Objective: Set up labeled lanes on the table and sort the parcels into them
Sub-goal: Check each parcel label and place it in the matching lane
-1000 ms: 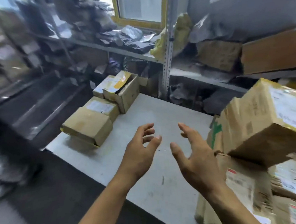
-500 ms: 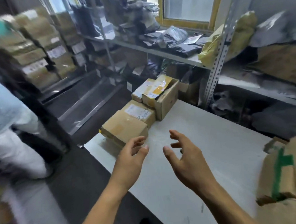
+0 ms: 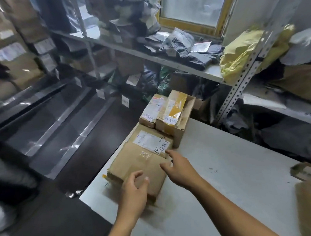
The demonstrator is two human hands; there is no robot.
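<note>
- The flat brown cardboard parcel (image 3: 136, 167) lies at the near-left end of the white table (image 3: 228, 168), touching the labelled brown box (image 3: 149, 140) behind it.
- The left hand (image 3: 135, 191), fingers loosely curled, hovers at the parcel's near edge; whether it touches is unclear.
- The right hand (image 3: 180, 168), fingers spread, reaches the parcel's right edge.
- Best to grip opposite edges firmly and lift level, clear of the labelled box.

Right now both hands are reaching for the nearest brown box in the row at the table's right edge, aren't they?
Not quite: the head view shows the row of boxes along the table's left edge, not its right. Both the left hand and right hand are indeed at the nearest brown box there.
</note>
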